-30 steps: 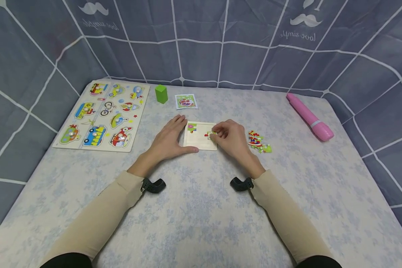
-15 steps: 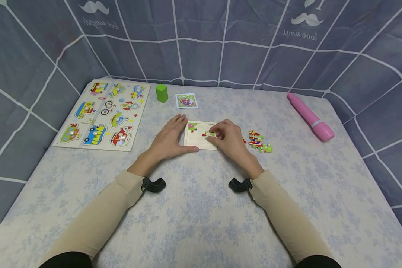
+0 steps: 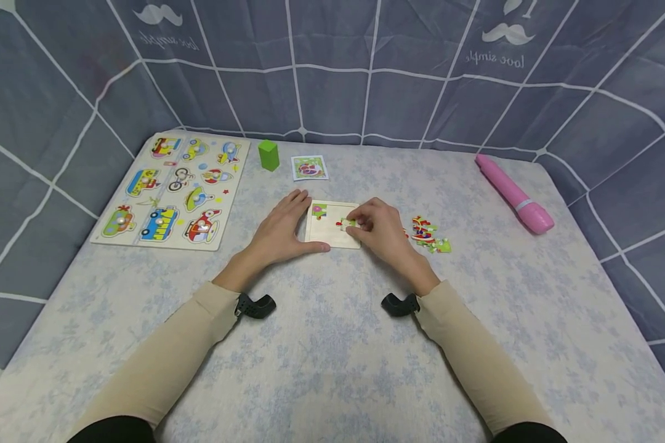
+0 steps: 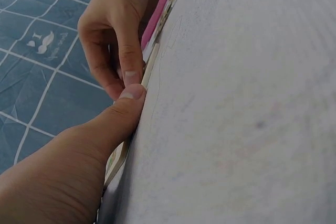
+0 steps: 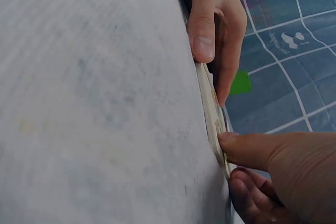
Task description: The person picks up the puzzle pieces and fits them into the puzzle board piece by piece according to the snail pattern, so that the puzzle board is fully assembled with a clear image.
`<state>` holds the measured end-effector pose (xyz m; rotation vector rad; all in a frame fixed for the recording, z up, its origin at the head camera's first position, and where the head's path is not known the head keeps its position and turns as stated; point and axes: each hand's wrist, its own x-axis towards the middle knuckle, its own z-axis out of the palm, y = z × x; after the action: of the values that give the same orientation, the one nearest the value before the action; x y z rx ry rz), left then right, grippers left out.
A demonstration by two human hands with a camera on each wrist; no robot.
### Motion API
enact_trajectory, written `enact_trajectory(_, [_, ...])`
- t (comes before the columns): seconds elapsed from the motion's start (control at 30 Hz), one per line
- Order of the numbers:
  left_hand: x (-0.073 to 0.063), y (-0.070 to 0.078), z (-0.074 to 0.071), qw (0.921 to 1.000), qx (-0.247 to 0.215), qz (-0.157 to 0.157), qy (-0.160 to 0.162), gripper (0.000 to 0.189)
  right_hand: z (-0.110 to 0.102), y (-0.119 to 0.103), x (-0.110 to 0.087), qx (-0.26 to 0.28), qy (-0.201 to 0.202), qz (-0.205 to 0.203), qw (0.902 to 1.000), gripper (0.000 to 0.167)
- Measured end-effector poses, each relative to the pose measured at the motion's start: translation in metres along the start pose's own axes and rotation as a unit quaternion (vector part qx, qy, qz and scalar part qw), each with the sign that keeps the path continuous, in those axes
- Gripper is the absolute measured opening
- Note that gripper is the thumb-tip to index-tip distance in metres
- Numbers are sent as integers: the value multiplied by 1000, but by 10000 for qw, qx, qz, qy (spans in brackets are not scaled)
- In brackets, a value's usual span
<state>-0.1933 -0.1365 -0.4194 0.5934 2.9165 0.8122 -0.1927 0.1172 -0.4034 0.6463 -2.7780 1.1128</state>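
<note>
In the head view a small pale wooden jigsaw tray (image 3: 327,232) lies mid-table, with a green and pink corner piece (image 3: 319,211) at its far left. My left hand (image 3: 277,231) spans the tray's left side, thumb along the near edge and fingers by the far left corner. Over the tray's right part, my right hand (image 3: 381,229) pinches a green jigsaw piece (image 3: 346,223) with a red tab between thumb and fingers. In the left wrist view the thumb of my left hand (image 4: 79,145) presses the tray edge (image 4: 150,69). Part of the piece is hidden by fingertips.
Loose red and green jigsaw pieces (image 3: 429,235) lie right of my right hand. Behind the tray are a picture card (image 3: 310,167) and a green block (image 3: 268,155). A vehicle peg puzzle board (image 3: 169,191) lies left, a pink cylindrical object (image 3: 514,194) right. A grey-blue curtain (image 3: 332,98) stands behind.
My right hand has shifted the pinched jigsaw piece slightly left over the tray, then a touch back right. My left hand keeps its place on the tray.
</note>
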Motion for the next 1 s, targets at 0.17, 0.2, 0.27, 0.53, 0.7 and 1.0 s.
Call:
enact_trajectory(0.17, [-1, 1, 0, 10000, -18, -38, -40, 118, -12, 6, -6, -64, 355, -137, 9993, 23])
enact_trajectory(0.2, [-1, 1, 0, 10000, -22, -45, -40, 118, -16, 9, -8, -110, 452, -144, 9988, 22])
enact_trajectory(0.27, [-1, 1, 0, 10000, -30, -54, -35, 118, -26, 15, -13, -147, 622, -88, 9979, 21])
enact_trajectory(0.53, [-1, 1, 0, 10000, 10, -38, -59, 118, -57, 52, -40, -297, 1269, 518, 9901, 18])
enact_trajectory(0.7, [-2, 1, 1, 9999, 8, -55, -86, 119, -67, 68, -52, -387, 1635, 841, 9822, 20])
enact_trajectory(1.0, [-1, 2, 0, 10000, -20, -46, -56, 119, -67, 80, -60, -577, 1535, 979, 9816, 28])
